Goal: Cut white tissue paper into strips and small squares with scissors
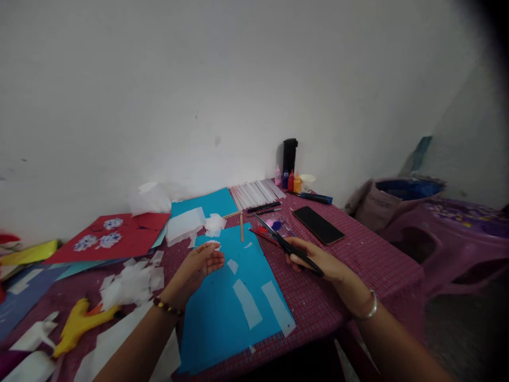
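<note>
My right hand [318,261] is closed round the handles of black scissors [284,242], whose blades point away to the upper left over the table. My left hand [201,265] hovers palm up over the left edge of a blue paper sheet [222,313], fingers curled loosely round a small white paper scrap [213,244]. Two white paper strips [247,303] lie on the blue sheet, with smaller white bits near them.
A black phone [318,225], a wooden stick [241,227], small paint bottles [289,180], a black flask [290,154] and white strips [256,192] sit at the back. A red sheet [119,239], white scraps [133,281] and a yellow glue gun [77,323] lie left. A purple plastic stool [449,239] stands right.
</note>
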{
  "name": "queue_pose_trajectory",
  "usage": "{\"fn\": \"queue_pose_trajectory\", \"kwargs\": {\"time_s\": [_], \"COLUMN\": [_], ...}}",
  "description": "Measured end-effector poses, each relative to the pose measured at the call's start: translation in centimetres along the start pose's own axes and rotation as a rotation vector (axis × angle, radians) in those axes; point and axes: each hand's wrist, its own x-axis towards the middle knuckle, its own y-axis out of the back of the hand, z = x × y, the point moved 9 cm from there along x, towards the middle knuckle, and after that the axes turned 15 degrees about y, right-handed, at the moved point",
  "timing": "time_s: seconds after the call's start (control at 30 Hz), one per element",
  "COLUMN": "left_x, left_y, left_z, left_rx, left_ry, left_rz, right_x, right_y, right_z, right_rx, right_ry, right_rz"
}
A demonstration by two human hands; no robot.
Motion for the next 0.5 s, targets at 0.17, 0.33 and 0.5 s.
{"fn": "queue_pose_trajectory", "kwargs": {"time_s": [0.17,0.33,0.5], "left_x": [1.3,3.6,4.8], "left_y": [-0.1,-0.7,-1.6], "left_z": [-0.3,-0.2,-0.5], "left_rx": [0.297,0.613,0.825], "left_ry": [-0.060,-0.126,-0.110], "left_rz": [0.072,0.110,0.139], "right_x": [0.0,0.1,0.0], "right_y": [-0.2,-0.4,-0.2], "right_z": [1.2,1.1,0.6], "right_rx": [0.034,0.041,0.004], "right_ry": [-0.062,-0.065,-0.076], "right_rz": [-0.006,-0.016,0.016]}}
